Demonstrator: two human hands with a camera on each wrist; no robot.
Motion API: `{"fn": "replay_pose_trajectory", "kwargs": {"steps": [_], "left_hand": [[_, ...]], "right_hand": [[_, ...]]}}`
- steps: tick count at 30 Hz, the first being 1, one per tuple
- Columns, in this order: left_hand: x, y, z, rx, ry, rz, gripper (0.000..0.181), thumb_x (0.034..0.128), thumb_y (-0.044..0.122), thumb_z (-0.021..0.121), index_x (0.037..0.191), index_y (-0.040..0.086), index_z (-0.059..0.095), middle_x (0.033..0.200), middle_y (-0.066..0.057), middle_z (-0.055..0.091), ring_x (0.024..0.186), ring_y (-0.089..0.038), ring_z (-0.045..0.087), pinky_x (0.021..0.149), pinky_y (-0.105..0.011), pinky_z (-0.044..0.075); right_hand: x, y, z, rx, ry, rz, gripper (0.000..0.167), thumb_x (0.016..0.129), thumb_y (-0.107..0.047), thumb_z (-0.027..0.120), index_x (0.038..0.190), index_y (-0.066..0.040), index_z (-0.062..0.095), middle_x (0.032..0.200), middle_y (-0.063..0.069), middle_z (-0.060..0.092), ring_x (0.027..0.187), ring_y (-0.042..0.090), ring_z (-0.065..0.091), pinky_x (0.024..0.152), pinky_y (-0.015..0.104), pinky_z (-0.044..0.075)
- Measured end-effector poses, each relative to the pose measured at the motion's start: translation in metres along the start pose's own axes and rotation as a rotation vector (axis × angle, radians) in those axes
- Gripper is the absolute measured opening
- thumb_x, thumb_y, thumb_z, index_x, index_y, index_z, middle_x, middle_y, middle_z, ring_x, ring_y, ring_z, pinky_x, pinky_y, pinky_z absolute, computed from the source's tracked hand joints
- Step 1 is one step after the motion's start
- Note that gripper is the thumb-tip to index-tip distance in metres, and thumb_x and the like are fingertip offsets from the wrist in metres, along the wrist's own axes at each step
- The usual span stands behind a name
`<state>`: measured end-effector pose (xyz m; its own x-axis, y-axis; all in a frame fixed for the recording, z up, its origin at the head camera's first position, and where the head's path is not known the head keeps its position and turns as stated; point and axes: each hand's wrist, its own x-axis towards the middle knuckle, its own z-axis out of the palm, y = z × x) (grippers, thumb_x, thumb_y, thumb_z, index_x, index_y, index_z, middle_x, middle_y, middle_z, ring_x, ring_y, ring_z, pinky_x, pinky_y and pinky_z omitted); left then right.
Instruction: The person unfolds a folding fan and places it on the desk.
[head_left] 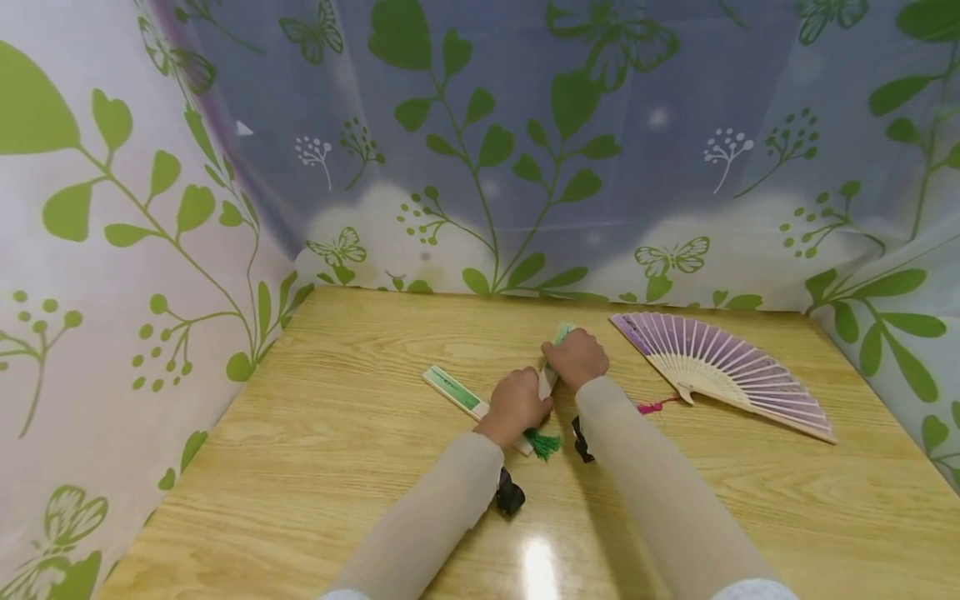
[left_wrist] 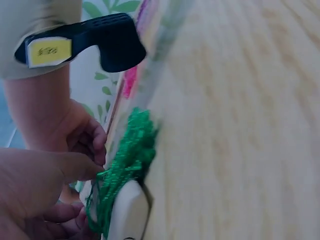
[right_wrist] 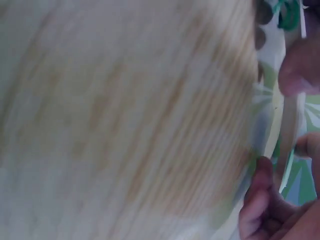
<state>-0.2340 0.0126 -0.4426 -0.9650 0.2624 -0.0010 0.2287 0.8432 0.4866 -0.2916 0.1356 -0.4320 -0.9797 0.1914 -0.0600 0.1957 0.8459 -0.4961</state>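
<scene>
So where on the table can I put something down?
The left side of the table, between the lying fan and left curtain, is bare. So is the front right, between the purple fan and right sleeve. The middle is crowded: left hand, right hand, held fan, green tassel.

Head view is evenly lit. White glare (head_left: 538, 568) is thrown toward the near edge of the table (head_left: 300, 467); soft shadow is cast beside the right sleeve (head_left: 667, 483). Wrist views dimmer: green tassel (left_wrist: 131, 155) slightly blurred, table grain smeared, table edge bowed in the right one.
</scene>
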Motion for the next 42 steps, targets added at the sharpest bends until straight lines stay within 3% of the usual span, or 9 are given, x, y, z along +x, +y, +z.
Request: {"fn": "replay_pose_trajectory", "kwargs": {"steps": [6,13,17,21,24,28,31,35,42], "left_hand": [[0.004,-0.007,-0.004,-0.264,-0.037,-0.027,0.024,0.0880,0.021,0.071,0.099,0.002,0.062,0.078,-0.005,0.063,0.061,-0.015,0.056,0.049,-0.023,0.045],[0.005,-0.013,-0.006,-0.539,-0.108,-0.085,0.039,0.0888,0.023,0.073,0.115,0.001,0.053,0.105,-0.015,0.065,0.080,-0.020,0.064,0.065,-0.030,0.054],[0.005,-0.014,-0.006,-0.635,-0.134,-0.110,0.044,0.0918,0.025,0.070,0.123,0.000,0.054,0.106,-0.014,0.065,0.084,-0.021,0.064,0.069,-0.031,0.055],[0.005,-0.014,-0.007,-0.734,-0.150,-0.135,0.043,0.0951,0.024,0.065,0.129,-0.001,0.055,0.101,-0.010,0.066,0.080,-0.016,0.062,0.065,-0.027,0.052],[0.006,-0.014,-0.009,-0.807,-0.165,-0.144,0.040,0.0962,0.021,0.064,0.128,-0.002,0.057,0.098,-0.009,0.067,0.076,-0.013,0.061,0.063,-0.024,0.052],[0.005,-0.016,-0.011,-0.919,-0.213,-0.162,0.033,0.0968,0.017,0.062,0.122,-0.003,0.061,0.097,-0.010,0.067,0.075,-0.013,0.062,0.063,-0.024,0.055],[0.002,-0.019,-0.012,-0.977,-0.258,-0.190,0.030,0.0968,0.015,0.062,0.119,-0.004,0.061,0.095,-0.010,0.066,0.074,-0.014,0.063,0.064,-0.025,0.057],[-0.004,-0.024,-0.014,-1.002,-0.305,-0.201,0.027,0.0967,0.013,0.062,0.118,-0.004,0.061,0.091,-0.010,0.066,0.073,-0.015,0.064,0.064,-0.026,0.058],[-0.023,-0.033,-0.015,-0.970,-0.358,-0.184,0.025,0.0952,0.010,0.063,0.115,-0.005,0.060,0.085,-0.010,0.067,0.068,-0.015,0.065,0.064,-0.029,0.060]], "right_hand": [[0.000,-0.001,0.002,0.182,0.020,-0.032,0.034,0.092,-0.038,0.058,0.079,-0.008,0.049,0.063,0.004,0.047,0.053,0.020,0.046,0.044,0.031,0.037],[0.005,0.007,0.006,0.383,-0.001,-0.021,0.048,0.093,-0.040,0.063,0.062,-0.012,0.039,0.048,-0.002,0.036,0.042,0.013,0.040,0.041,0.026,0.036],[0.004,0.013,0.004,0.501,-0.035,0.020,0.037,0.094,-0.039,0.063,0.088,-0.004,0.054,0.072,0.003,0.051,0.057,0.014,0.048,0.050,0.025,0.042],[0.001,0.017,-0.002,0.632,-0.111,0.020,0.048,0.097,-0.036,0.060,0.125,0.002,0.051,0.095,0.009,0.056,0.069,0.013,0.053,0.062,0.027,0.048],[0.000,0.021,-0.006,0.740,-0.184,0.015,0.052,0.099,-0.033,0.058,0.134,0.003,0.045,0.094,0.010,0.059,0.069,0.013,0.057,0.064,0.029,0.052],[-0.001,0.028,-0.010,0.799,-0.259,0.004,0.053,0.101,-0.030,0.054,0.141,0.001,0.041,0.100,0.008,0.059,0.075,0.013,0.059,0.069,0.028,0.055],[-0.004,0.032,-0.013,0.818,-0.308,-0.007,0.051,0.103,-0.027,0.051,0.144,0.000,0.039,0.107,0.009,0.058,0.080,0.012,0.061,0.075,0.028,0.057],[-0.012,0.036,-0.016,0.866,-0.368,-0.016,0.048,0.104,-0.020,0.048,0.145,0.001,0.037,0.103,0.009,0.061,0.076,0.010,0.064,0.078,0.029,0.058],[-0.026,0.042,-0.014,0.971,-0.507,-0.116,0.049,0.104,-0.010,0.046,0.144,0.011,0.030,0.089,0.001,0.065,0.076,0.009,0.066,0.077,0.026,0.059]]}}
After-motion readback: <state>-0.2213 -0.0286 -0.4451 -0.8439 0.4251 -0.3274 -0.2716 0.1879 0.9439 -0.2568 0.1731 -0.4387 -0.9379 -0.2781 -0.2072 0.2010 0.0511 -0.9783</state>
